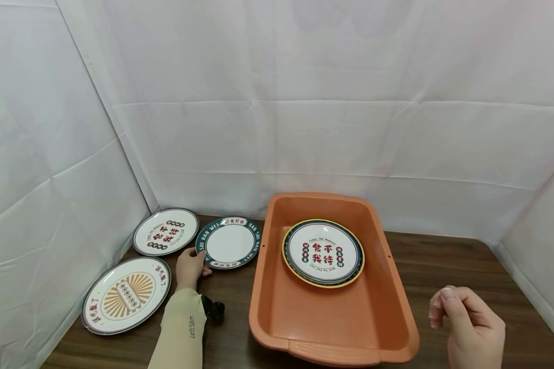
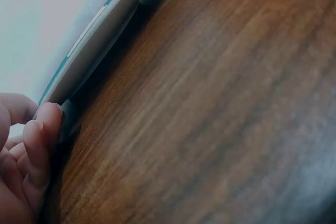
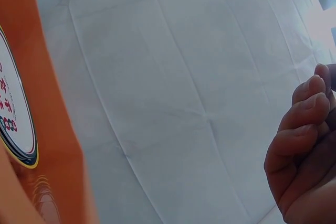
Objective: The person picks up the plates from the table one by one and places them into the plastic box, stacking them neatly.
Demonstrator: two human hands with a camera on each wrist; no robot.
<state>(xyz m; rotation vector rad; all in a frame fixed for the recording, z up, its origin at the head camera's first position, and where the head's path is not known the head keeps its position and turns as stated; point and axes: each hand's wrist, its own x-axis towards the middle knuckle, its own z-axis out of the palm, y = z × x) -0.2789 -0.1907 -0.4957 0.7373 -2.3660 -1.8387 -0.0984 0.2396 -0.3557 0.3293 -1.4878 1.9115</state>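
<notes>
My left hand pinches the near-left rim of a white plate with a green border. In the left wrist view the thumb and fingers of that hand grip the edge of the plate, whose underside shows above the wood. Loosely curled and holding nothing, my right hand hovers right of the orange basin; the right wrist view shows the same hand at the right edge. Inside the basin, a white plate with red characters lies on a yellow-rimmed plate.
Left of the green-bordered plate lies a white plate with red characters. Nearer, at the left edge of the wooden table, is a plate with a sunburst pattern. White cloth hangs behind and at both sides.
</notes>
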